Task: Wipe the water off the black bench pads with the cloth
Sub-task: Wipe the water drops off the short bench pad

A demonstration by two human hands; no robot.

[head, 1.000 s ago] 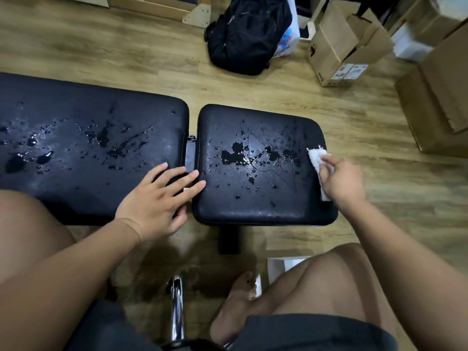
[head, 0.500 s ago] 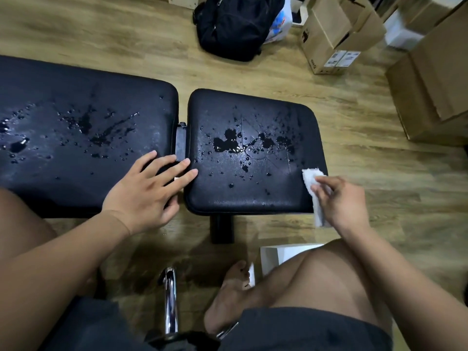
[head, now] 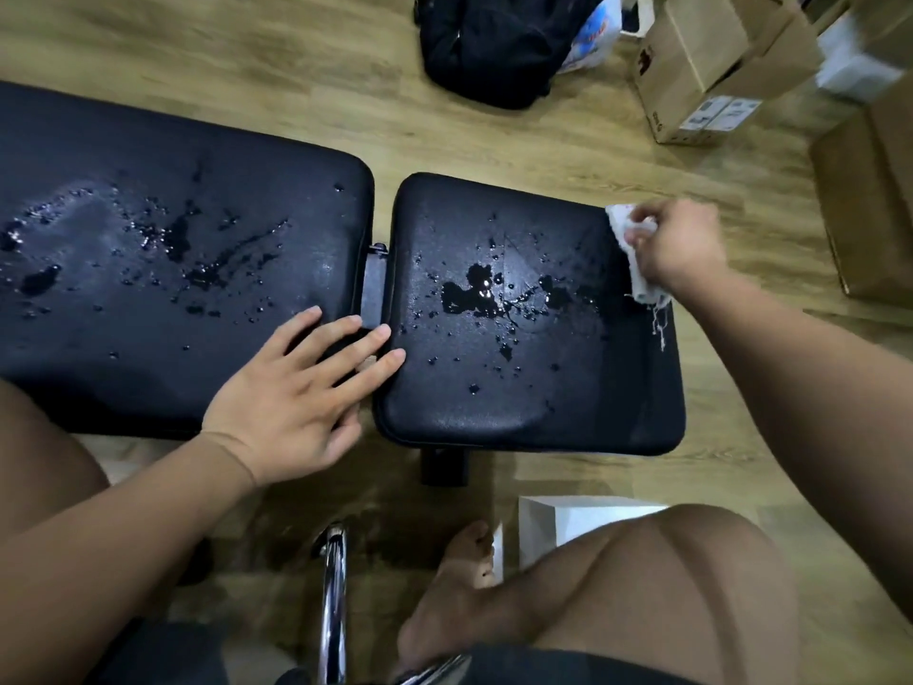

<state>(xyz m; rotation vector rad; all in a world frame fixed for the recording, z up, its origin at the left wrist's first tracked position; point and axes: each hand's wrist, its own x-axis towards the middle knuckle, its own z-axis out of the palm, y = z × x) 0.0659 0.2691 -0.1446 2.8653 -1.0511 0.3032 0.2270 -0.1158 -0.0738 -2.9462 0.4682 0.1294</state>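
Observation:
Two black bench pads lie side by side. The long pad (head: 148, 299) on the left carries scattered drops and small puddles. The shorter seat pad (head: 533, 388) on the right has a puddle (head: 469, 294) near its middle and many drops around it. My right hand (head: 682, 244) grips a white cloth (head: 642, 284) at the seat pad's far right edge. My left hand (head: 296, 393) rests flat with straight fingers across the gap between the two pads.
A black backpack (head: 494, 47) and a plastic bag lie on the wood floor beyond the bench. Cardboard boxes (head: 716, 66) stand at the upper right. A white box (head: 568, 526), my bare foot and a chrome bar (head: 333, 610) are below the bench.
My right hand has carried the cloth along the seat pad's right edge, first toward me and then away to the far corner. My left hand has stayed put.

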